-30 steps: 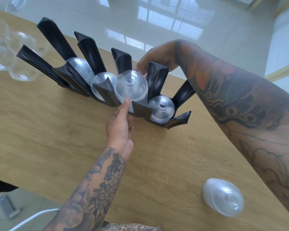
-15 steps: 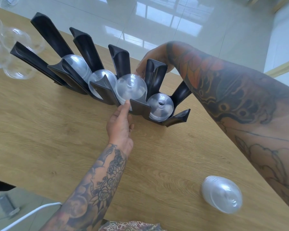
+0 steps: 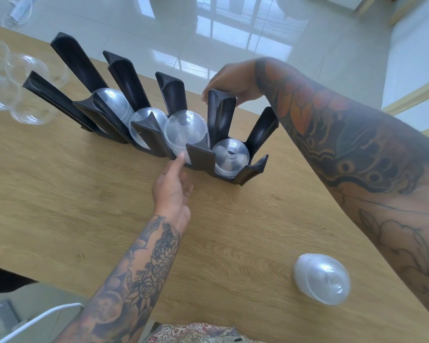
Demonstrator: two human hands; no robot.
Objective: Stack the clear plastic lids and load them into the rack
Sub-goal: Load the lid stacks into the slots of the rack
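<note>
A black rack (image 3: 200, 157) with several upright dividers stands on the wooden table (image 3: 60, 189). Stacks of clear dome lids sit in its slots: one at the left (image 3: 114, 102), a second (image 3: 146, 120), a third (image 3: 186, 129) and a small one at the right (image 3: 230, 155). My left hand (image 3: 172, 191) reaches forward with fingers straight, its index fingertip touching the lower rim of the third stack. My right hand (image 3: 233, 81) is behind the rack, with its fingers curled over the top of an upright divider. Another lid stack (image 3: 322, 280) lies on its side at the near right.
Several loose clear lids (image 3: 30, 70) lie at the far left of the table, beside the rack's left end. The table's far edge runs just behind the rack, with glossy floor tiles beyond. A white cable (image 3: 42, 315) hangs below the near edge.
The third lid stack has settled lower into its slot. My left index finger stays at its lower rim, and my right hand stays on the divider behind the rack.
</note>
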